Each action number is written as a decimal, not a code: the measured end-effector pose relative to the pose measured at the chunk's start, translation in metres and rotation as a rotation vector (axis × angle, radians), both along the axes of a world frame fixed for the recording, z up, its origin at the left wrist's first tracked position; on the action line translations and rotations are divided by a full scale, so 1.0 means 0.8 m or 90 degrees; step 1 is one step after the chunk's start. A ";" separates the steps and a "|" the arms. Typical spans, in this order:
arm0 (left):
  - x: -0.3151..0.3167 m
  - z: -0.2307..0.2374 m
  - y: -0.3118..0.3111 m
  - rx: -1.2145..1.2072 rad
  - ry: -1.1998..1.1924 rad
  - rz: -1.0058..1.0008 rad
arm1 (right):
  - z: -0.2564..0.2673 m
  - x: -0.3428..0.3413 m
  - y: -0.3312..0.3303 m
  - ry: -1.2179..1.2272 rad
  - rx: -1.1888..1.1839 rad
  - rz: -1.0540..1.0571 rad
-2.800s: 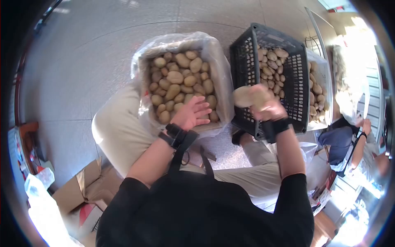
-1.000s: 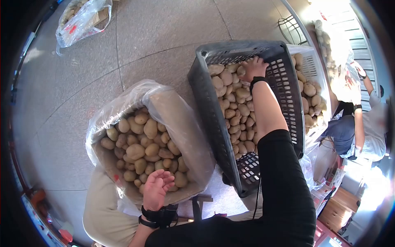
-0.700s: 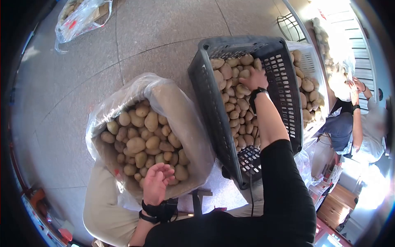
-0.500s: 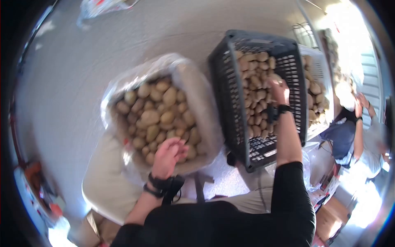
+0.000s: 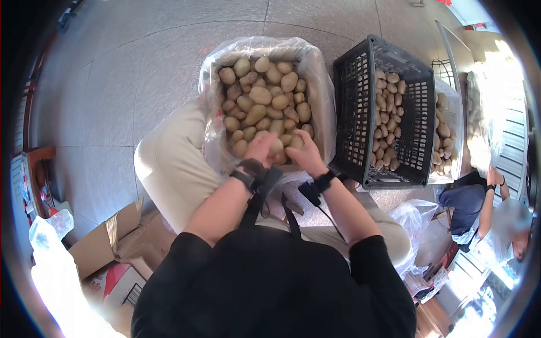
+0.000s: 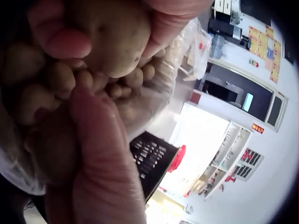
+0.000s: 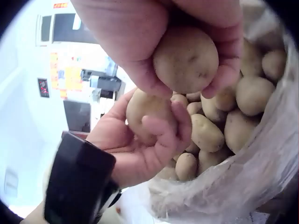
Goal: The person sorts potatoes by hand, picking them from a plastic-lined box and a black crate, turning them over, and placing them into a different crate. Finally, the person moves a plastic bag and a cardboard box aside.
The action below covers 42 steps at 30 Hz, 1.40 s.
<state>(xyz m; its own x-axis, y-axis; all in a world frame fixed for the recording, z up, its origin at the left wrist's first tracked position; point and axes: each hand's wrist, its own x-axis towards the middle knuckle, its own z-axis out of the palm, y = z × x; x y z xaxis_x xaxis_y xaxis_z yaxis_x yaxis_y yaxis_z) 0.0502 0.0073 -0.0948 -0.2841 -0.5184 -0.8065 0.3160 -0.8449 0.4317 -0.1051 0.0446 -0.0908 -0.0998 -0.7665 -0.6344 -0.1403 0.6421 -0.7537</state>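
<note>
Low over the near side of a plastic-lined box heaped with potatoes, both hands come close together in the head view. My left hand holds a potato, its fingers curled round it in the right wrist view. A second, rounded potato is gripped by my right hand, between thumb and fingers. In the left wrist view the left hand's potato fills the top, and the right thumb crosses below it. Under the hands lie loose potatoes of mixed sizes.
Right of the box stands a black slatted crate part-filled with potatoes. Beyond it is a white crate with more. Another person sits at far right. Cardboard boxes lie at lower left.
The right hand has come out of the black crate, leftward to the lined box, with a potato. The left hand, earlier open over the box, now holds a potato. The head view has shifted.
</note>
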 end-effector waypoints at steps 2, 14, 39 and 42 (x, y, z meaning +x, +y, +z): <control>0.017 -0.014 -0.005 0.002 -0.033 0.052 | -0.037 0.016 0.001 0.121 -0.100 -0.101; 0.057 -0.071 -0.029 -0.104 -0.043 0.298 | -0.009 0.011 0.041 0.366 -0.309 0.021; 0.009 0.083 0.010 -0.151 0.102 -0.095 | 0.151 -0.192 0.035 -0.087 -0.269 -0.381; -0.007 0.071 0.011 -0.131 0.069 -0.122 | 0.136 -0.278 0.014 -0.059 -0.251 -0.493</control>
